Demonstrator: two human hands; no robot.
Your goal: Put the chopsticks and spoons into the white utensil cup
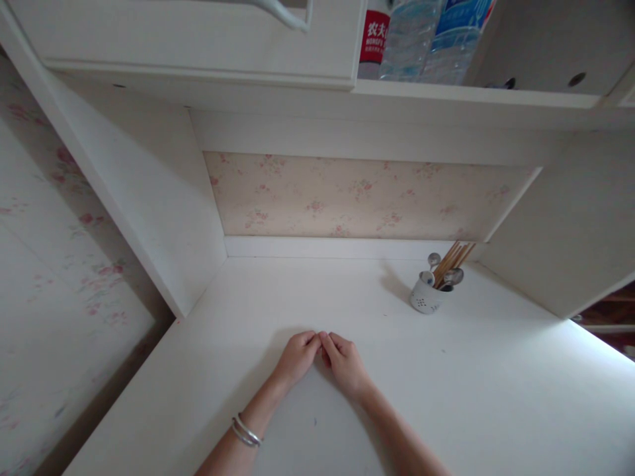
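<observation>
At the white tabletop [496, 396], left grip [297, 355] and right grip [344, 363] curl closed, nothing visibly held; beyond them rightward, the utensil cup [424, 299] seems light, stiff, best clasped round its wall.

Holding left hand [299, 355] loosely fisted | right hand [344, 363] likewise | touching together at the thumbs [328, 345] | stretching forward both forearms [394, 420], slanted inward
</observation>
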